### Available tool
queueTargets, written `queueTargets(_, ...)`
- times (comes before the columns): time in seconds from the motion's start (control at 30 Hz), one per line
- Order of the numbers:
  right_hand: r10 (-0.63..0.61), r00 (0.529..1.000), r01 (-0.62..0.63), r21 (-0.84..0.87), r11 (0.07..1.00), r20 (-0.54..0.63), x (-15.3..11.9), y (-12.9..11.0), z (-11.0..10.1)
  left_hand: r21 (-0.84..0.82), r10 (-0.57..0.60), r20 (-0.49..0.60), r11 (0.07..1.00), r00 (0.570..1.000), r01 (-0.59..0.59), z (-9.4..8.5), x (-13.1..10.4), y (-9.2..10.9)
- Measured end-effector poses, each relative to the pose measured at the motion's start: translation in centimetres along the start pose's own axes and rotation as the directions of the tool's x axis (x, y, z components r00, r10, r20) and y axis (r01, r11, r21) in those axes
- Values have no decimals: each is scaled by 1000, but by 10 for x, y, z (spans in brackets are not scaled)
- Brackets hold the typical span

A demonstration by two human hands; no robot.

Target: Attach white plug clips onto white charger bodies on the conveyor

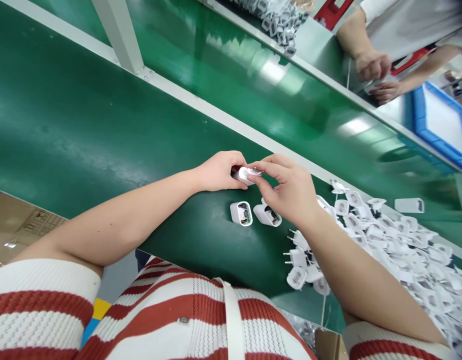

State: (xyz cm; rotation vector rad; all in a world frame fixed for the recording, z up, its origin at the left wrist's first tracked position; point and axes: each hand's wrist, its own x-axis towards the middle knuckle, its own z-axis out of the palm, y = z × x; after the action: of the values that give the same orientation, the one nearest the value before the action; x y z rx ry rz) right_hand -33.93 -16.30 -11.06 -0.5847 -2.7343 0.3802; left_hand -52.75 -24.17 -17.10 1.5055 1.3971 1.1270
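My left hand is closed around a white charger housing, gripping it between thumb and fingers. My right hand pinches a small white plug cap against the end of that housing; the fingers partly hide where the two meet. On the green bench just below my hands lie two more white housings, a left one and a right one, their open ends showing circuit boards inside. A large heap of white two-pin plug caps spreads under and beyond my right forearm.
A white housing lies apart beyond the heap. A pale metal rail and upright post edge the green bench. Across it, a co-worker's hands work near a blue tray and a pile of parts.
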Motion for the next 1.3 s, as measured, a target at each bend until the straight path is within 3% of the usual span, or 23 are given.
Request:
queueTargets(0.2,-11,1000,11,-163,987,0,2,-6,0,-2,0,-12,1000,1000,0,1,2,-5)
queueTargets(0.37,113,994,-106,-295,950,7,7,-18,4,3,20,-42,1000,999,-20,5,3,-10)
queueTargets(0.57,162,986,-167,-300,939,-39,4,-25,7,15,16,-57,1000,998,-16,6,2,-10)
queueTargets(0.8,230,973,-220,-328,919,-8,9,-29,7,61,45,-75,997,996,-40,7,2,-11)
queueTargets(1.03,194,981,-194,-15,981,-11,0,-14,9,75,64,-50,995,997,-60,4,0,-9)
queueTargets(1.17,124,988,-141,-226,964,-91,-5,-22,8,55,5,-54,998,999,-2,4,1,-8)
queueTargets(1.3,112,991,-123,-203,971,-69,-4,-23,6,90,15,-46,996,999,-11,4,3,-7)
